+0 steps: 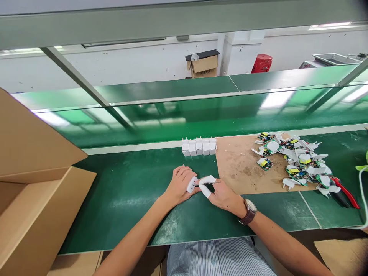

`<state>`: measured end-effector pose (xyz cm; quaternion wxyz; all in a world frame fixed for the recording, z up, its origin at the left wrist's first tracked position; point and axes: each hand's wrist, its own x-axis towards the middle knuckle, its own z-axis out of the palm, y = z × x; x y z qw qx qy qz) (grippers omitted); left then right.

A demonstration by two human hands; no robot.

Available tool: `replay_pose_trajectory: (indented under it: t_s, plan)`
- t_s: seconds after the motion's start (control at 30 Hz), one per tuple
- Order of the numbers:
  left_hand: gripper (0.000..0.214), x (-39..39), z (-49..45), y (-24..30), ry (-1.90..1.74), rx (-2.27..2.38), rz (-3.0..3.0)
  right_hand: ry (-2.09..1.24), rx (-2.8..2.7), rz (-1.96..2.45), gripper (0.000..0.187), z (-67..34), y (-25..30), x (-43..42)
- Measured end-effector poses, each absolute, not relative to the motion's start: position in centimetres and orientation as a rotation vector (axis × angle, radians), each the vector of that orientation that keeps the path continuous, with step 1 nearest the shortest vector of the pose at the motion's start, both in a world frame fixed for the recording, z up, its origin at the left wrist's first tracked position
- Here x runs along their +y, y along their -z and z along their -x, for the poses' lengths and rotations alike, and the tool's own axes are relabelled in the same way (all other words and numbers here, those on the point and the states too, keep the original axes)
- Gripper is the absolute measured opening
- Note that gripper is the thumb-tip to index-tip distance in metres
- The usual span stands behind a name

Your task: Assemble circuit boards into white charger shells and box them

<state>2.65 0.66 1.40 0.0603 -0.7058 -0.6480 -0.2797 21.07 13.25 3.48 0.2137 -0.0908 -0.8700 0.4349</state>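
Observation:
My left hand (pixel 179 186) rests on the green mat, fingers curled round a small white charger plug (pixel 192 184). My right hand (pixel 220 193), with white finger cots on thumb and forefinger and a watch on the wrist, pinches a thin metal tool (pixel 212 183) whose tip meets the plug. A row of several white charger plugs (pixel 199 147) stands just beyond my hands at the mat's far edge.
A brown board (pixel 244 168) to the right carries a heap of circuit boards and white shell parts (pixel 296 163). Red-handled cutters (pixel 345 191) lie at its right end. An open cardboard box (pixel 34 184) stands on the left. A green conveyor belt (pixel 186 115) runs behind.

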Motion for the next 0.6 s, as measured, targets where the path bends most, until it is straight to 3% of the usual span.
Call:
replay_pose_trajectory:
  t_s: [0.23, 0.6]
  plan:
    - [0.021, 0.7, -2.6, -1.3, 0.849, -1.984, 2.131, -1.054, -2.319, 0.056, 0.024, -21.0, -2.1, 12.4]
    - [0.022, 0.8, -2.6, -1.2, 0.851, -1.972, 2.14, -1.094, -2.27, 0.062, 0.025, -21.2, -1.8, 11.7]
